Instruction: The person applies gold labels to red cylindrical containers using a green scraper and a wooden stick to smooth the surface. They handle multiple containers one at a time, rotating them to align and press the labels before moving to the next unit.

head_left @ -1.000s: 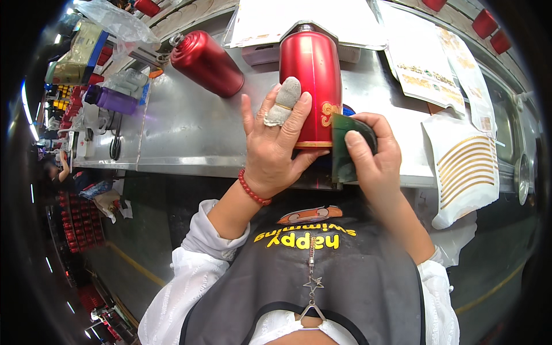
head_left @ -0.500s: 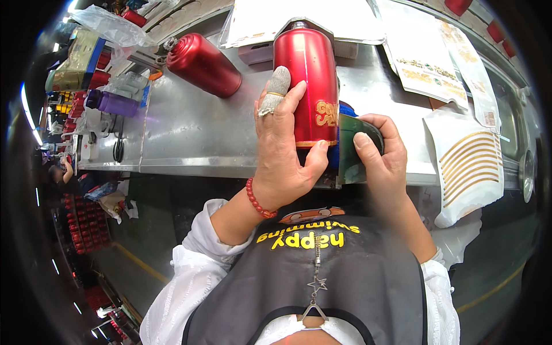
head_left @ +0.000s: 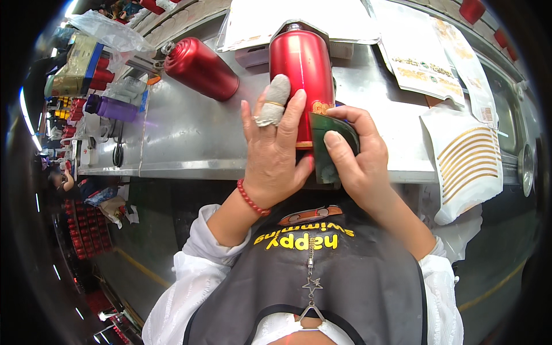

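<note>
A glossy red bottle (head_left: pixel 300 60) lies on a dark cradle, its clear threaded neck pointing away from me. My left hand (head_left: pixel 270 138) holds its lower left side, fingers along the surface and thumb by the gold-edged base. One finger wears a grey cloth cover (head_left: pixel 275 99) tied with a band. In my right hand (head_left: pixel 362 158), between thumb and fingers, is a dark green flat scraper (head_left: pixel 329 146). The scraper's upper edge is against the bottle's lower right side, over part of a gold ornamental decal (head_left: pixel 319 108). Something blue behind the scraper is mostly hidden.
Another red bottle (head_left: pixel 201 68) lies left on the metal bench (head_left: pixel 190 138). Decal sheets (head_left: pixel 422 60) and a sheet with curved gold strips (head_left: pixel 468 167) lie right. A purple bottle (head_left: pixel 112 107) and a black cable (head_left: pixel 118 146) are farther left.
My right hand has brought the scraper left, from beside the bottle onto its lower right side, over part of the decal. My left hand has slid slightly left and down.
</note>
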{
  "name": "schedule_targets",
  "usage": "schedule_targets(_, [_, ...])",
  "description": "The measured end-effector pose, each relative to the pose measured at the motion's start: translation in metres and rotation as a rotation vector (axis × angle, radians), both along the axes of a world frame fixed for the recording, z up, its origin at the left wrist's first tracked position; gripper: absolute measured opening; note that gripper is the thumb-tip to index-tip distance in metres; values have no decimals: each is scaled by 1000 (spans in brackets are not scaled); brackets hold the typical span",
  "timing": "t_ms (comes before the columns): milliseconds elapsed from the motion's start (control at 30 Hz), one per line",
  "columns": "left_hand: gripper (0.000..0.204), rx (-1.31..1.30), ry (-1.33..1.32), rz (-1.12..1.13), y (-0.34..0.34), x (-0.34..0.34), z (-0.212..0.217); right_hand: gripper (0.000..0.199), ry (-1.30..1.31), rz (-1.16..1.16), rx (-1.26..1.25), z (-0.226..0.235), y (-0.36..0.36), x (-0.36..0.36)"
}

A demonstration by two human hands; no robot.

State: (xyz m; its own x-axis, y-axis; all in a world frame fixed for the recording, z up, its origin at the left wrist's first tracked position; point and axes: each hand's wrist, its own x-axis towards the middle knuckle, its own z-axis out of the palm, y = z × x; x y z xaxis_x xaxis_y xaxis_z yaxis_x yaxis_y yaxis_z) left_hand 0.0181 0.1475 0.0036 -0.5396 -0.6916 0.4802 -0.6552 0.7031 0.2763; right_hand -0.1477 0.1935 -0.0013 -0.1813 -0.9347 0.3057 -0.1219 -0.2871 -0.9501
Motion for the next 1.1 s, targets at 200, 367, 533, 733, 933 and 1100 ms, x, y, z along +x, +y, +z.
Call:
schedule_targets(200, [80,-33,229,-79,-7,14,-29,22,-25,-29,74,-3,3,-2])
schedule_targets(367, [55,-74,314,-98,-4,15,-24,20,-95,-10,138,-4,7,-5])
schedule_targets(533, [35,-212,220,-123,2,25,-31,21,-207,4,168,-10,7,-9])
schedule_targets(733, [30,-294,126,-184,-4,21,-23,21,-243,8,163,-14,7,-10])
schedule_targets(933, [29,-318,57,-307,-5,15,-18,22,-253,3,142,-17,7,-12])
schedule_targets(1100, [52,-75,253,-171,-2,30,-13,24,-252,3,119,-8,8,-7])
